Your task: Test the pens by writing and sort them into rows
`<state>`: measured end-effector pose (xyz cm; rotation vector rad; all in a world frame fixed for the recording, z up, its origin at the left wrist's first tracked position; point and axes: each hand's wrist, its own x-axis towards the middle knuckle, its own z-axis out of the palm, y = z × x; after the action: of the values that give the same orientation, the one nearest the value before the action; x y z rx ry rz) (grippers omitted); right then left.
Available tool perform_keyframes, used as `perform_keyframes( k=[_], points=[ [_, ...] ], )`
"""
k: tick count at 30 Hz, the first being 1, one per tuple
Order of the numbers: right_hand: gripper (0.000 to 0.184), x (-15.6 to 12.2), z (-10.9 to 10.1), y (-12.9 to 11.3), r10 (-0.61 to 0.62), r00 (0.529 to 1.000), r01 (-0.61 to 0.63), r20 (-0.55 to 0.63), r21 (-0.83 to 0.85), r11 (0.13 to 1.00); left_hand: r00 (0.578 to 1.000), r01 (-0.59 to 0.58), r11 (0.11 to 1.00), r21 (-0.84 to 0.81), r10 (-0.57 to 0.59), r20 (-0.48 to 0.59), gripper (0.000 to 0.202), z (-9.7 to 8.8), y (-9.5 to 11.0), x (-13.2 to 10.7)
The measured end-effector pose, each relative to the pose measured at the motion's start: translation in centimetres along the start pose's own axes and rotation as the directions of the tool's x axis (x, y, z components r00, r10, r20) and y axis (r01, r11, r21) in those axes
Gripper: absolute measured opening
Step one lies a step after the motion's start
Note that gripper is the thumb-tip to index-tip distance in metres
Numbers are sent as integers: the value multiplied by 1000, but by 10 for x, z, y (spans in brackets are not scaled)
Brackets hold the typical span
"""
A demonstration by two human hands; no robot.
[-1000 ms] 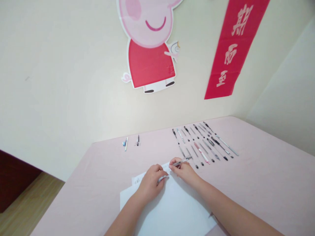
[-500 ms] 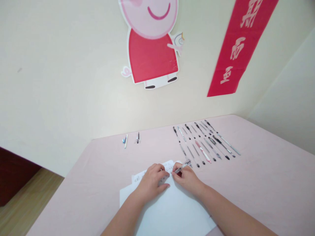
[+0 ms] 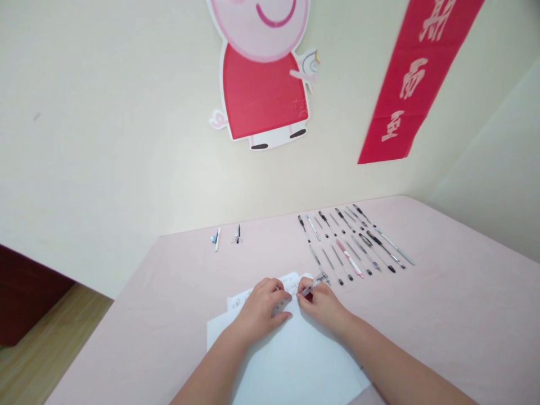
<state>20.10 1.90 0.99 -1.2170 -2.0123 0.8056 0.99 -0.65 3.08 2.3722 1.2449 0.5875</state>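
My right hand (image 3: 323, 301) is closed around a pen (image 3: 314, 284), a slim clear-looking one. Its tip is at the paper, mostly hidden by my fingers. My left hand (image 3: 265, 308) lies on the paper with thumb and fingers apart, holding nothing. Beneath both hands is a large white sheet (image 3: 291, 360). Past its top edge, a smaller paper with handwriting (image 3: 237, 302) sticks out, partly covered by my left hand.
Two rows of pens and refills (image 3: 353, 259) lie at the right back of the pink-covered table (image 3: 139, 337). A white pen with a blue cap (image 3: 217, 239) and a small dark pen-like item (image 3: 238, 234) sit back left. Behind stands a wall with a pig cutout (image 3: 265, 93) and red banner (image 3: 390, 132).
The view has shifted slightly, so everything appears a little higher and further right. Both hands keep nearly the same pose on the paper, and the pen stays in my right hand.
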Motion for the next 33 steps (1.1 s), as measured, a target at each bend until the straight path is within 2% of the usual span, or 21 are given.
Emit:
perform_keyframes(
  k=[12, 19, 26, 33],
  points=[
    [11, 0, -1, -1, -30, 999, 29, 27, 10, 1000, 1000, 0, 1000, 9, 0, 3, 31, 0, 0, 0],
    [9, 0, 0, 1, 14, 1000, -13, 27, -15, 1000, 1000, 8, 1000, 22, -9, 14, 33, -1, 1, 0],
    [11, 2, 0, 5, 56, 998, -57, 26, 39, 998, 1000, 9, 999, 34, -10, 15, 32, -1, 1, 0],
    [7, -1, -1, 4, 31, 997, -29, 66, -37, 999, 1000, 6, 999, 35, -6, 14, 33, -1, 1, 1]
  ],
)
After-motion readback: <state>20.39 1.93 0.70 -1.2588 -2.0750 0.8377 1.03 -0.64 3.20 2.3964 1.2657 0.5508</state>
